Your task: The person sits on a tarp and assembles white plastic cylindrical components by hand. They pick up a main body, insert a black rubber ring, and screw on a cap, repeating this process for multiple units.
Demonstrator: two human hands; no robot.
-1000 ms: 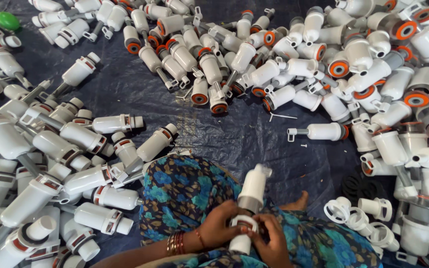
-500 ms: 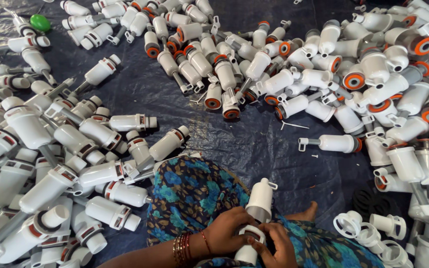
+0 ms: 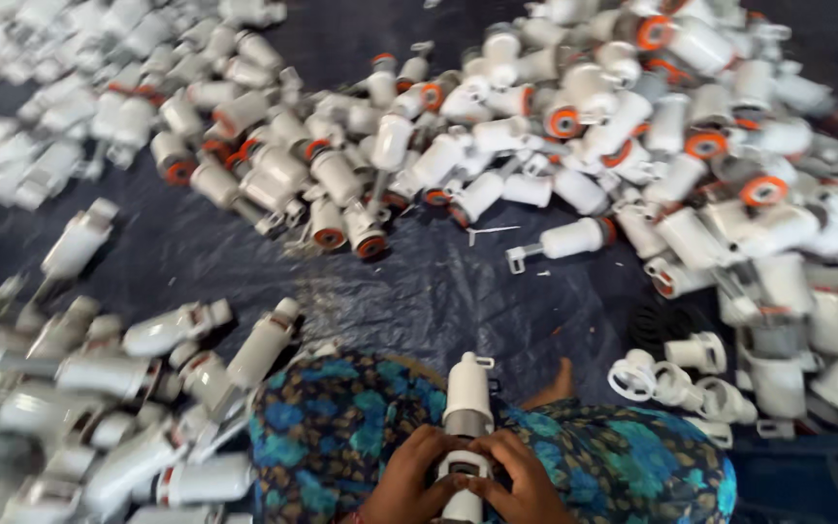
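Holding a white plastic fitting (image 3: 467,408) upright at the bottom centre of the frame, the left hand (image 3: 409,477) and right hand (image 3: 519,477) close around its lower section from either side, fingers wrapped narrowly on the part. The fitting's upper end, with a small side tab, rises above the hands over a lap covered in blue patterned fabric (image 3: 341,437). A dark plastic sheet (image 3: 419,291) covers the ground. Piles of similar white fittings lie at the left (image 3: 99,388) and across the upper frame, many with orange rings (image 3: 564,121). One fitting (image 3: 574,238) lies alone near centre right. Small white ring-shaped caps (image 3: 676,378) cluster at lower right, just beside the lap. Motion blur softens the left edge.
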